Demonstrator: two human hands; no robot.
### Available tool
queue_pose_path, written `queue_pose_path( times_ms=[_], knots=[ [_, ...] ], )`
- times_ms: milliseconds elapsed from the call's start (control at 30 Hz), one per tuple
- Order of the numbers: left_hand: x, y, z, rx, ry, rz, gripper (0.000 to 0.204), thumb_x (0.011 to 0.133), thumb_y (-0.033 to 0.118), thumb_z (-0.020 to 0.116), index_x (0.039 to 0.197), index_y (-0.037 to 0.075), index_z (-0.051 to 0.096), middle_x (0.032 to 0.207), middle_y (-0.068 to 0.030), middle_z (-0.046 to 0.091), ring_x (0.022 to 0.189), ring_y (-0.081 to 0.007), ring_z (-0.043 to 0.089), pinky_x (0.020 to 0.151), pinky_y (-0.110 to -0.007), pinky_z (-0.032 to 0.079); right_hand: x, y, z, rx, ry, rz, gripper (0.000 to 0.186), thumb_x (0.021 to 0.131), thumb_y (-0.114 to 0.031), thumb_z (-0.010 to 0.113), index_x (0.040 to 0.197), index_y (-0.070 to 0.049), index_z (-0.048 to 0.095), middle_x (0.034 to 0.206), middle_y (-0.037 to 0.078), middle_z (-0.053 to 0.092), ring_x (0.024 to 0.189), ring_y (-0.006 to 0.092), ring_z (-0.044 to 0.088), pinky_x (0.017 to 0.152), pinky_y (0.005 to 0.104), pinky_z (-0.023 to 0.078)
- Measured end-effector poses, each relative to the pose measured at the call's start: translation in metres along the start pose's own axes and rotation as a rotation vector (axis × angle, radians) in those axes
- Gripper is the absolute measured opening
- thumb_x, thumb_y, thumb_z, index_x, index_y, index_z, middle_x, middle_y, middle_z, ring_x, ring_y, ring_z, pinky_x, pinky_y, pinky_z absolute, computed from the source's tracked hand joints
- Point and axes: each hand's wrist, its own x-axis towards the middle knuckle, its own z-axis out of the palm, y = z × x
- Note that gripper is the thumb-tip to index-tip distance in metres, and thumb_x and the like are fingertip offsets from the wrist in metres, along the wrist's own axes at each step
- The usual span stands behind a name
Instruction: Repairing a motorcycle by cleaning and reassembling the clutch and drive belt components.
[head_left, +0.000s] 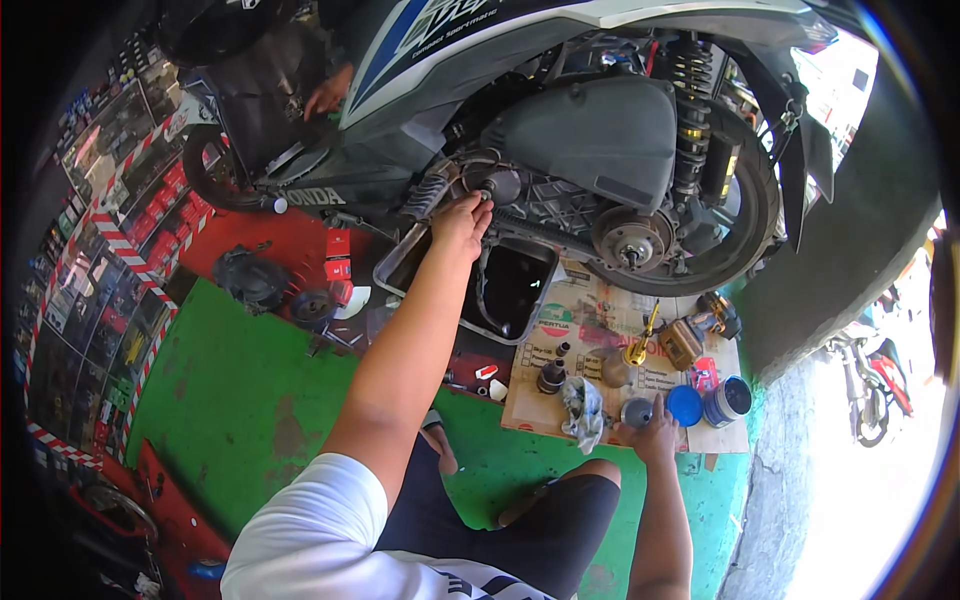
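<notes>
A white and blue scooter (pixel 560 120) stands with its engine side exposed. My left hand (pixel 463 225) reaches up to the round drive pulley (pixel 500 182). Its fingers close at the shaft in the pulley's middle; what they pinch is mostly hidden. Below, my right hand (pixel 652 437) grips a small round metal part (pixel 637 410) at the cardboard's front edge, thumb on one side and fingers on the other. Beside it lie a blue lid (pixel 685 405) and an open dark tub (pixel 728 400). A crumpled grey rag (pixel 582 412) lies to the left.
A black drain pan (pixel 510 290) sits under the engine. The cardboard sheet (pixel 540 385) holds sockets (pixel 551 376), a yellow-handled screwdriver (pixel 640 345) and a cordless impact driver (pixel 690 338). Removed parts (pixel 250 278) lie on the red floor. Another person's hand (pixel 328 93) shows behind the scooter.
</notes>
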Motion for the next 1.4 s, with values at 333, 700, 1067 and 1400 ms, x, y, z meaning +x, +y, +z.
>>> queue_pose_path(
  times_ms=[333, 700, 1067, 1400],
  knots=[
    [0.018, -0.002, 0.013, 0.076, 0.067, -0.013, 0.015, 0.093, 0.008, 0.073, 0.104, 0.000, 0.067, 0.095, -0.0111, 0.070, 0.082, -0.0216, 0.071, 0.073, -0.028, 0.057, 0.001, -0.001, 0.000, 0.019, -0.011, 0.023, 0.112, 0.067, -0.050, 0.087, 0.151, 0.006, 0.039, 0.130, 0.033, 0.059, 0.112, 0.0506, 0.054, 0.103, 0.0518, 0.045],
    [0.025, -0.015, 0.033, 0.122, 0.269, 0.045, 0.020, 0.088, 0.008, 0.078, 0.099, -0.002, 0.065, 0.086, -0.0116, 0.069, 0.074, -0.0207, 0.069, 0.072, -0.029, 0.059, 0.002, 0.008, 0.012, 0.000, 0.012, -0.018, 0.113, 0.066, -0.049, 0.087, 0.152, 0.005, 0.038, 0.128, 0.032, 0.060, 0.112, 0.0498, 0.055, 0.103, 0.0514, 0.044],
    [0.014, -0.023, 0.047, 0.137, 0.339, 0.096, 0.023, 0.085, 0.009, 0.081, 0.095, -0.004, 0.065, 0.081, -0.0112, 0.068, 0.071, -0.0193, 0.067, 0.069, -0.028, 0.058, -0.001, 0.010, 0.008, -0.012, 0.016, -0.001, 0.110, 0.067, -0.047, 0.086, 0.152, 0.006, 0.039, 0.127, 0.032, 0.061, 0.111, 0.0498, 0.056, 0.104, 0.0507, 0.043],
    [0.008, -0.037, 0.034, 0.150, 0.220, 0.043, 0.018, 0.085, 0.006, 0.078, 0.099, 0.001, 0.067, 0.085, -0.0100, 0.069, 0.066, -0.0173, 0.066, 0.063, -0.028, 0.055, 0.002, 0.015, 0.016, -0.018, 0.051, -0.032, 0.113, 0.067, -0.054, 0.086, 0.153, 0.004, 0.039, 0.129, 0.031, 0.061, 0.111, 0.0490, 0.057, 0.103, 0.0516, 0.045]
  ],
)
